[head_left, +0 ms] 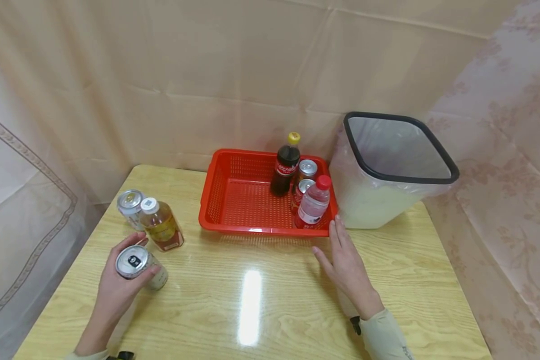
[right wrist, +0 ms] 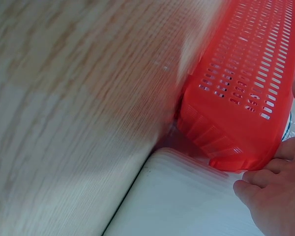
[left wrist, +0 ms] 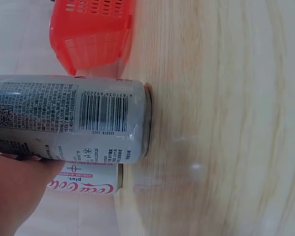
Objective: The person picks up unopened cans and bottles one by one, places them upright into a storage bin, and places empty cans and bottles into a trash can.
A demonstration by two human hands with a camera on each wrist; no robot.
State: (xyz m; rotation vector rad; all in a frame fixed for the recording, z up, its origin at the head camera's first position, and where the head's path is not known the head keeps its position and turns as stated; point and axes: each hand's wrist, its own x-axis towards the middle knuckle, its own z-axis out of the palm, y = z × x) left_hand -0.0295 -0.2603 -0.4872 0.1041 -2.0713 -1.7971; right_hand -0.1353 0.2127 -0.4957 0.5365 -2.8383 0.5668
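My left hand (head_left: 117,285) curls round a pale printed drink can (head_left: 155,275), its silver top with a dark tab facing up. In the left wrist view the can (left wrist: 64,118) shows its barcode, with its base right at the wooden table. Just beyond that hand stand a juice bottle (head_left: 164,227) with a white cap and a silver-white Coca-Cola Plus can (head_left: 128,202). My right hand (head_left: 346,265) has its fingers extended, fingertips at the near right corner of a red basket (head_left: 270,231). From the right wrist, the fingers (right wrist: 285,169) show beside the rim.
Inside the basket's right side are a cola bottle (head_left: 286,167) with a yellow cap, two cans (head_left: 308,167) and a clear bottle (head_left: 314,202) with a red cap. Close beside it stands a lined bin (head_left: 373,200) with a black rim. Curtains (head_left: 184,75) hang behind the table (head_left: 198,310).
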